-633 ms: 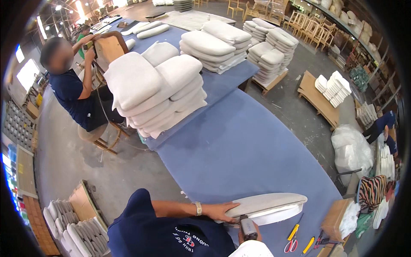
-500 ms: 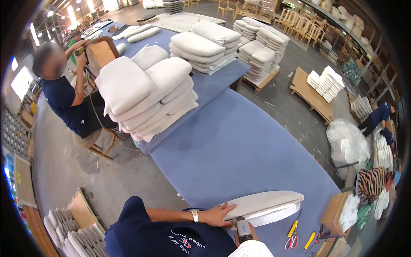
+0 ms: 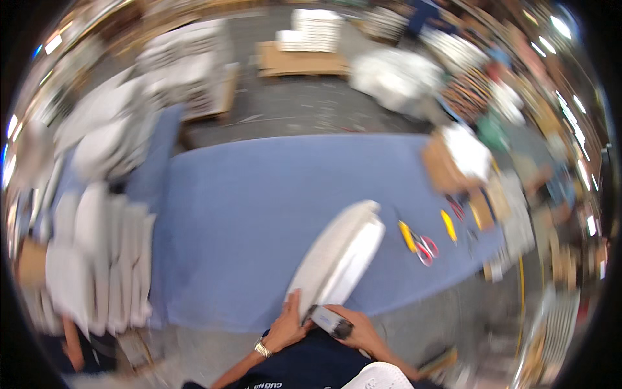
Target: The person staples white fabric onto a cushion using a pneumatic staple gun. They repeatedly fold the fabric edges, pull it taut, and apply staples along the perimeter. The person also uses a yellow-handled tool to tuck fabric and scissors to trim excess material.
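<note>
A pale grey seat cushion [image 3: 330,249] stands tilted on its edge at the front of the blue-covered table [image 3: 246,214], its white underside turned to the right. My left hand [image 3: 289,325] grips the cushion's near end, fingers against its grey side. In my right hand [image 3: 363,334] is a grey staple gun [image 3: 330,320], its nose close to the near end of the white underside. Blur hides whether the nose touches. Right of the cushion lie red-handled scissors [image 3: 426,249] beside a yellow cutter [image 3: 407,236].
Another yellow tool [image 3: 449,225] and a cardboard box [image 3: 447,165] with white stuffing sit at the table's right end. Stacked cushions [image 3: 100,253] stand at the left. Beyond the table are a low cardboard-topped pallet [image 3: 301,61] and a white plastic bundle [image 3: 395,81].
My view has swung to the right, so the table now runs across it and the co-worker at left is mostly out of sight. Both hands remain at the cushion's near end.
</note>
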Available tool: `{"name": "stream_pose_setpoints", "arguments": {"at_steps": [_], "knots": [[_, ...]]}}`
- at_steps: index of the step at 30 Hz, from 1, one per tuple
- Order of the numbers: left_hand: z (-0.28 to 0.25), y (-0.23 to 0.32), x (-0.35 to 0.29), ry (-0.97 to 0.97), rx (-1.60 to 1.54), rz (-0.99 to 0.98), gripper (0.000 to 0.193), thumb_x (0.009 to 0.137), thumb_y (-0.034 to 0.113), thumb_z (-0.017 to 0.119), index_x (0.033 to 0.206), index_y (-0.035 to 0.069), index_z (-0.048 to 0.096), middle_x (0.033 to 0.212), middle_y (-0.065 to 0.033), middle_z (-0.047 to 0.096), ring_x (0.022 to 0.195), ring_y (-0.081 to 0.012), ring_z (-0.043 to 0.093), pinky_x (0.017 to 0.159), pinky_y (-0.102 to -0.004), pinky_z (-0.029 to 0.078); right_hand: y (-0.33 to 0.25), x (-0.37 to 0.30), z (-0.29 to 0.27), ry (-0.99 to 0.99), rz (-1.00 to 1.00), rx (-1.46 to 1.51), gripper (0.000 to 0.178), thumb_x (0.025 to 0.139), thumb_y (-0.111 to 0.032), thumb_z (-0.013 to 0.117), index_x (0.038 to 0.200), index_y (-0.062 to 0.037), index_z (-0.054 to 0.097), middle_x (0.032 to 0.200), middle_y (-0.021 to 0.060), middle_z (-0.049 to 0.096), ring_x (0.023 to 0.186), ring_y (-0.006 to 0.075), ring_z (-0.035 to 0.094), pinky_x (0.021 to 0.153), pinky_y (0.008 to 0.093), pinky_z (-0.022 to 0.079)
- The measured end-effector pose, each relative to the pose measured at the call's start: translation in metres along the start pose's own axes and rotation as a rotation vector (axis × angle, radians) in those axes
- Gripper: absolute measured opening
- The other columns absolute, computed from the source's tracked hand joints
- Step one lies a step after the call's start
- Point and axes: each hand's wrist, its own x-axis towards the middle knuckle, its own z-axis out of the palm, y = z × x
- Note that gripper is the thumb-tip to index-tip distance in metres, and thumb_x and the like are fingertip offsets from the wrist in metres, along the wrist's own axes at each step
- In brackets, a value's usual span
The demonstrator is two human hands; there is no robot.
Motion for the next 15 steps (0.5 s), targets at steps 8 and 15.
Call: {"name": "stream_pose_setpoints", "arguments": {"at_steps": [8,15], "knots": [[0.006,-0.021,0.007,0.008,-0.016,0.078,0.099,0.092,0.019,0.073,0.163,-0.004,0.008,0.16,-0.0377,0.032,0.144,-0.0522,0.041,0.116,-0.0488,0.041,0.001,0.002,0.021,0.011,0.111,0.074,0.059,0.082,-0.02,0.079,0.137,-0.0159,0.057,0.119,0.0187,0.072,0.11,0.0422,0.068,0.091,0.0492,0.055],[-0.022,-0.048,0.021,-0.16,-0.238,0.209,0.101,0.092,0.02,0.077,0.164,-0.004,0.01,0.161,-0.0331,0.035,0.146,-0.0406,0.044,0.117,-0.0438,0.04,0.011,0.013,0.033,0.107,-0.033,0.047,0.063,0.075,-0.017,0.081,0.133,-0.0123,0.06,0.116,0.0186,0.072,0.11,0.043,0.068,0.092,0.0528,0.054]]}}
